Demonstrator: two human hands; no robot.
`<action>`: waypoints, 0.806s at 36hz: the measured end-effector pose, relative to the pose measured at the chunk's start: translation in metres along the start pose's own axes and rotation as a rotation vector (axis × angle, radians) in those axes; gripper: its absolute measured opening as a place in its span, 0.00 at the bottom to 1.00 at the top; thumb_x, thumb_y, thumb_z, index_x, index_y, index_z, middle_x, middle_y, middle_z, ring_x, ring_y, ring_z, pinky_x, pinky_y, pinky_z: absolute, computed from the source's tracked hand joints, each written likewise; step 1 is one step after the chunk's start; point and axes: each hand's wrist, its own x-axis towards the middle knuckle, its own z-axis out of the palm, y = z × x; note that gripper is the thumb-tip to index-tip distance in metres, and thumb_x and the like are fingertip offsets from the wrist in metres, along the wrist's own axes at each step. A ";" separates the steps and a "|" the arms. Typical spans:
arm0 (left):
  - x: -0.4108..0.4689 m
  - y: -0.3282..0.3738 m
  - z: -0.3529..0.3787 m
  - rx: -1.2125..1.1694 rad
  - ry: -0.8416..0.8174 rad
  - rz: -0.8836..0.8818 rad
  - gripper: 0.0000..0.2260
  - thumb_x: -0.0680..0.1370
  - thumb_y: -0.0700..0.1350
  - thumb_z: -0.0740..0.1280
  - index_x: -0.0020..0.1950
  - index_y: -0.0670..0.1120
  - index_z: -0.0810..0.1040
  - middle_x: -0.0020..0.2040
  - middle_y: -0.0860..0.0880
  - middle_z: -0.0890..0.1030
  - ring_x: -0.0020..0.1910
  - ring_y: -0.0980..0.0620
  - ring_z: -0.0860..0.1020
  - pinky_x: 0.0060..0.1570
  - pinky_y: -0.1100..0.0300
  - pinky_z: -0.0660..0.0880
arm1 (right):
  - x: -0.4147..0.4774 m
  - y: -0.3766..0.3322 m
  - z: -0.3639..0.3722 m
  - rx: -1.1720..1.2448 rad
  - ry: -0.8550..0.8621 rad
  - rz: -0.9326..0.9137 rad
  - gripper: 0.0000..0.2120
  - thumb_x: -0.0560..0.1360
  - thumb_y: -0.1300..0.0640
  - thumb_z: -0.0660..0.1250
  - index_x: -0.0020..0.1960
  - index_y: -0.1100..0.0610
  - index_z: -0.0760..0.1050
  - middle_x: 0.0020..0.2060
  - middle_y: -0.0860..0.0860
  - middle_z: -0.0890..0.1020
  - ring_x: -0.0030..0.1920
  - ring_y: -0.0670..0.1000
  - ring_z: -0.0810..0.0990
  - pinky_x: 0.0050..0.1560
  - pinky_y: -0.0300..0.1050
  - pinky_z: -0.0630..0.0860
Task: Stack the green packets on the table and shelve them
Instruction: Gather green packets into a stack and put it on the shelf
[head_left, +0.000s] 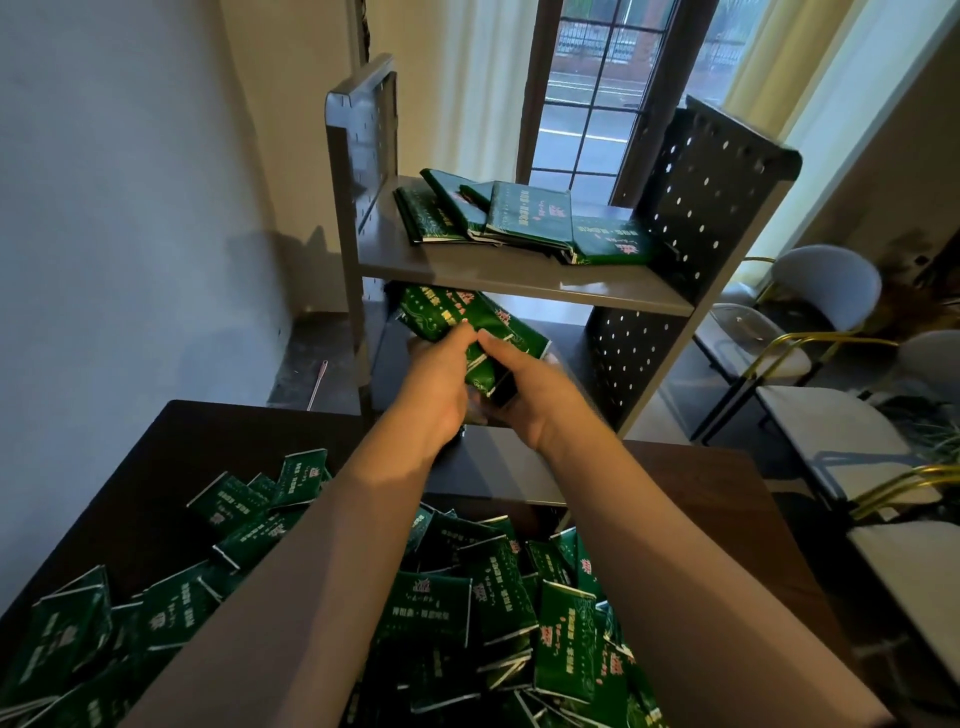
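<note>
Both of my hands hold a stack of green packets (457, 322) at the opening of the lower level of a grey metal shelf (519, 280). My left hand (436, 379) grips the stack from the left, thumb on top. From the right, my right hand (530, 389) grips it with the thumb on top too. Several green packets (524, 215) lie loosely on the upper shelf board. A big heap of loose green packets (467, 608) covers the near part of the dark table (156, 457).
The shelf has perforated side panels (701, 208) and stands just beyond the table's far edge. Chairs with gold legs (810, 322) stand to the right. A window (597, 78) with curtains is behind the shelf, a white wall on the left.
</note>
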 end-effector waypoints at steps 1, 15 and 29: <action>0.001 -0.001 0.000 0.045 -0.002 0.006 0.23 0.73 0.39 0.71 0.67 0.39 0.75 0.56 0.39 0.84 0.51 0.43 0.85 0.41 0.52 0.82 | 0.001 -0.001 -0.002 0.013 0.024 -0.022 0.27 0.68 0.62 0.78 0.65 0.60 0.73 0.53 0.60 0.85 0.51 0.59 0.85 0.43 0.55 0.82; 0.008 0.012 -0.024 0.697 -0.025 0.191 0.35 0.69 0.33 0.74 0.71 0.50 0.65 0.60 0.48 0.76 0.60 0.49 0.76 0.57 0.53 0.77 | 0.003 -0.016 -0.037 -0.402 0.125 -0.374 0.28 0.68 0.70 0.76 0.60 0.57 0.66 0.52 0.53 0.80 0.49 0.47 0.81 0.42 0.36 0.80; 0.007 -0.003 -0.023 0.940 -0.152 0.330 0.48 0.68 0.37 0.78 0.77 0.56 0.52 0.71 0.45 0.66 0.68 0.47 0.69 0.65 0.52 0.72 | 0.011 -0.008 -0.035 -0.542 -0.166 -0.332 0.25 0.68 0.78 0.65 0.59 0.56 0.68 0.47 0.52 0.79 0.46 0.47 0.80 0.40 0.35 0.78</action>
